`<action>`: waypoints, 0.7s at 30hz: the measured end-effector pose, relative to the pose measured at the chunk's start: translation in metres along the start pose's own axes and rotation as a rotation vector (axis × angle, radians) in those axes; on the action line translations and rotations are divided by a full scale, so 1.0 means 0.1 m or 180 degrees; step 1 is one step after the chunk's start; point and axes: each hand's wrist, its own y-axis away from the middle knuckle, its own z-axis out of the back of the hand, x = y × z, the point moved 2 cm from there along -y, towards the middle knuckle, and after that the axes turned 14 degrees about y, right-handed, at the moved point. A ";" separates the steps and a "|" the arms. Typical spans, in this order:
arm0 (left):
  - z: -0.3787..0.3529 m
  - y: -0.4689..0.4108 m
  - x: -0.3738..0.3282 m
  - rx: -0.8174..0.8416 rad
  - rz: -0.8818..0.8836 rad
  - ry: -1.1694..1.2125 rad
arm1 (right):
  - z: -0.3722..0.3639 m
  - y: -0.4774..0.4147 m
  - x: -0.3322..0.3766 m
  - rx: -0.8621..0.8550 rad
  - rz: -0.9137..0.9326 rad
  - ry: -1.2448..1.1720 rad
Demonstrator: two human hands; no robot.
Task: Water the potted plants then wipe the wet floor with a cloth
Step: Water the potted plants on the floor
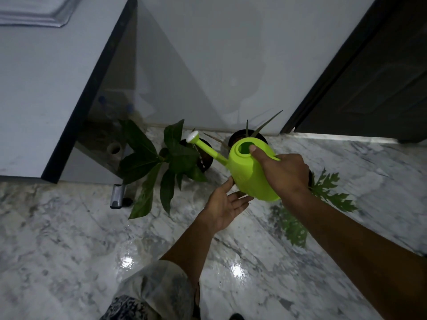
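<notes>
- Far left: a white door (46,88) with a dark edge is standing open, a metal door stop (117,196) on the floor below it.
- A broad-leaved dark green potted plant (161,162) is sitting in a black pot (206,159) on the grey-veined marble floor (69,239); drops of water are falling into that pot.
- I am tilting a lime-green plastic watering can (249,174) so its white rose (193,136) is hanging over the black pot.
- My left hand (223,205) is open, palm up, fingertips touching the can's underside.
- My right hand (285,174) is wrapped around the can's handle, thumb by the fill hole.
- Behind the can, a spiky-leaved plant (263,127) is standing in a second dark pot.
- Right: a jagged light green leaf (330,192) is lying flat on the floor.
- Near me, wet patches (236,271) are glinting on the marble.
</notes>
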 end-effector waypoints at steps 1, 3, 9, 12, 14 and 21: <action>-0.01 -0.01 -0.05 0.0003 -0.0018 0.0006 | -0.02 -0.02 0.04 -0.0002 0.0009 0.0006; -0.01 -0.04 -0.14 0.0009 -0.0047 0.0023 | -0.05 -0.05 0.13 0.0034 0.0001 0.0026; -0.01 -0.14 -0.39 0.0001 -0.0082 0.0035 | -0.17 -0.16 0.40 0.0095 0.0024 0.0093; -0.02 -0.17 -0.45 0.0003 -0.0072 0.0043 | -0.19 -0.21 0.49 0.0121 -0.0005 0.0129; -0.01 -0.19 -0.46 0.0011 -0.0037 0.0041 | -0.19 -0.21 0.53 0.0145 -0.0026 0.0144; 0.01 -0.23 -0.44 0.0011 0.0109 0.0048 | -0.27 -0.32 0.48 0.0079 -0.0173 0.0240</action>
